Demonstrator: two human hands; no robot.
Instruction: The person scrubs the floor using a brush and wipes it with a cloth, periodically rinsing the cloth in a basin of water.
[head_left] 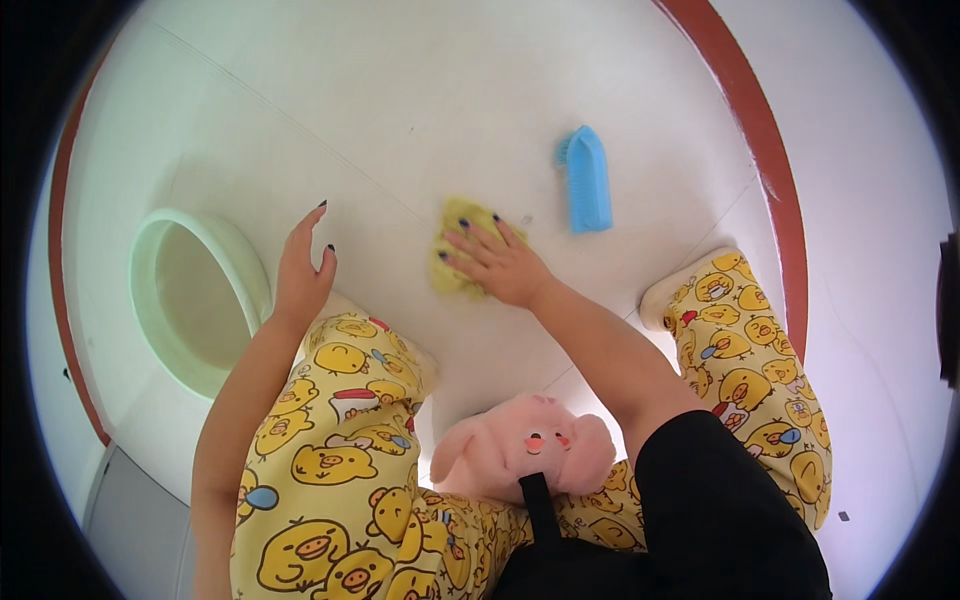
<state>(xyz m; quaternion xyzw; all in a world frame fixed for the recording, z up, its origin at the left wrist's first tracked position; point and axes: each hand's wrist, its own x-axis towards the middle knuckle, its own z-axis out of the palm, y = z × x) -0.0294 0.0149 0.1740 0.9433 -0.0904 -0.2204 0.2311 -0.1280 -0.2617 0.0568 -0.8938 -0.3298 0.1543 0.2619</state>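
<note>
My right hand (pixel 497 262) lies flat on a crumpled yellow cloth (pixel 455 250), pressing it onto the white tiled floor (pixel 400 110). Its fingers are spread over the cloth. My left hand (pixel 303 262) rests on the floor to the left, fingers together and raised, holding nothing. A blue scrubbing brush (pixel 587 178) lies on the floor just beyond and to the right of the cloth, apart from both hands.
A pale green round basin (pixel 150 290) stands on the floor at the left. My knees in yellow patterned trousers (pixel 340 420) frame the scene. A pink plush toy (pixel 525 450) hangs at my chest. A red-brown strip (pixel 760 150) runs along the right.
</note>
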